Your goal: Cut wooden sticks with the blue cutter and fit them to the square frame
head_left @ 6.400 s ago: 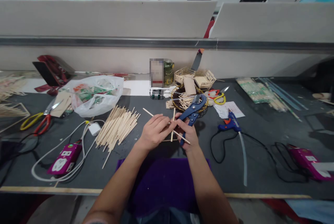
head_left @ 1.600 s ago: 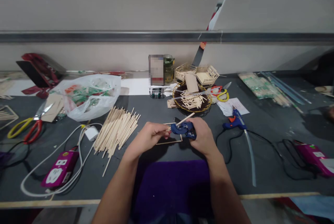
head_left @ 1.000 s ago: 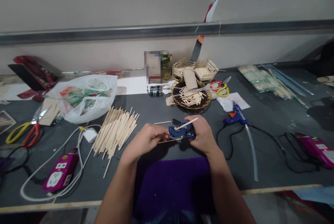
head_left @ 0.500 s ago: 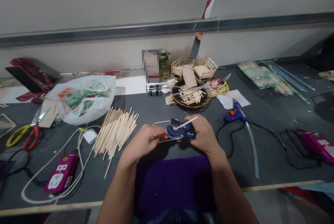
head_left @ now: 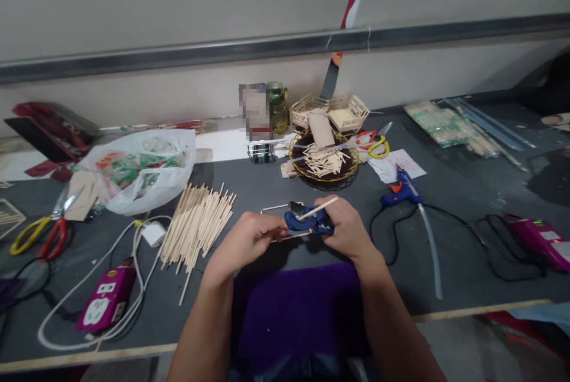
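Records at centre of frame one left hand (head_left: 253, 236) and one right hand (head_left: 351, 229), two in all; also one blue cutter (head_left: 294, 223) and one stick (head_left: 319, 208) set in it. Lists at left one pair of scissors (head_left: 58, 214), one white charger (head_left: 152, 233), one plastic bag (head_left: 113, 201) and one purple power strip (head_left: 107, 299). Adds at right a second pair (head_left: 376, 139), one glue gun (head_left: 405, 188) and another power strip (head_left: 537, 239), bringing both kinds to two. Counts just above centre one basket (head_left: 329, 179) and one green jar (head_left: 279, 110). Cannot fix a figure for the overlapping pile of sticks (head_left: 196, 224), left of centre.
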`<state>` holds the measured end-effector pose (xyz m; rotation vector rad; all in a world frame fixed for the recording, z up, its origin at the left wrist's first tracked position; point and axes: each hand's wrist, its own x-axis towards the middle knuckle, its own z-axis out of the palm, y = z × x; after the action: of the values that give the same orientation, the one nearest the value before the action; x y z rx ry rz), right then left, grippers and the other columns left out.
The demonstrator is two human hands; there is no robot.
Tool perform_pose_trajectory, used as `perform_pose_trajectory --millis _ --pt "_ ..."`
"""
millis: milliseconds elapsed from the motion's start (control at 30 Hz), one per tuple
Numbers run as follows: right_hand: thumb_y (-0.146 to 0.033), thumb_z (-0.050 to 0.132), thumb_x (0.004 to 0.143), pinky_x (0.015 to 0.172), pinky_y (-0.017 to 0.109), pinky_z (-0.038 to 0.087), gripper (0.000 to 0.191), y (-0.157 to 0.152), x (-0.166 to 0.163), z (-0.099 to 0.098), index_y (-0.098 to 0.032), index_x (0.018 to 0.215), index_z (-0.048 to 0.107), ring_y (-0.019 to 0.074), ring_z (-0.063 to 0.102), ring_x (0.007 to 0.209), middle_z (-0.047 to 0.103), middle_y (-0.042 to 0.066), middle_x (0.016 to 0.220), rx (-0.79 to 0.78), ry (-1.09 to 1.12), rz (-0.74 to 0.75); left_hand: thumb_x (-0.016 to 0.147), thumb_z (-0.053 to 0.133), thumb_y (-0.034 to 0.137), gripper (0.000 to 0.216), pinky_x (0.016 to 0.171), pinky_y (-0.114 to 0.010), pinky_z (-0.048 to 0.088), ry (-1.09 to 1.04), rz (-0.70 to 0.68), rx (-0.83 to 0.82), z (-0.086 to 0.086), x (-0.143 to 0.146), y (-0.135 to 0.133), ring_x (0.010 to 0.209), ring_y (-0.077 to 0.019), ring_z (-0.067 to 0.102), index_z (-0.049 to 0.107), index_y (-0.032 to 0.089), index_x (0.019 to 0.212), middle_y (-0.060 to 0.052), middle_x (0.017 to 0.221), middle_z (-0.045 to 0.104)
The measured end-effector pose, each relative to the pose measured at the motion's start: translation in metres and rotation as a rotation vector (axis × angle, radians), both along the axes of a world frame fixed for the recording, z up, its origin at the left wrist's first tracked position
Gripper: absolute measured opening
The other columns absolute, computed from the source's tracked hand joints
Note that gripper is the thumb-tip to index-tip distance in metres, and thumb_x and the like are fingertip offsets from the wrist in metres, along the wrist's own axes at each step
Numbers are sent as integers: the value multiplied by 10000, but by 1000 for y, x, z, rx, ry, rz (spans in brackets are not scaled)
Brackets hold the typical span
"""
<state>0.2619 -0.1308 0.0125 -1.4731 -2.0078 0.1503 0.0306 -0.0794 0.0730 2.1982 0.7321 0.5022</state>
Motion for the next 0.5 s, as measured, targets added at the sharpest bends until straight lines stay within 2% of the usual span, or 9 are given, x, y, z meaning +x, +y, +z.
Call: perform_pose_trajectory --millis 333,500 --pt "-114 520 630 657 274 417 211 2 0 -6 -211 812 563 200 562 710 603 39 742 -86 37 1 779 448 20 246 587 -155 405 27 -12 -62 -7 0 4 593 -78 606 648 151 718 15 634 652" --pt "-137 542 642 647 238 396 204 4 -1 -16 -222 821 593 172 587 709 643 15 758 -153 112 4 821 475 83 210 589 -169 403 44 -18 -111 -12 3 7 589 -84 589 630 149 695 8 634 645"
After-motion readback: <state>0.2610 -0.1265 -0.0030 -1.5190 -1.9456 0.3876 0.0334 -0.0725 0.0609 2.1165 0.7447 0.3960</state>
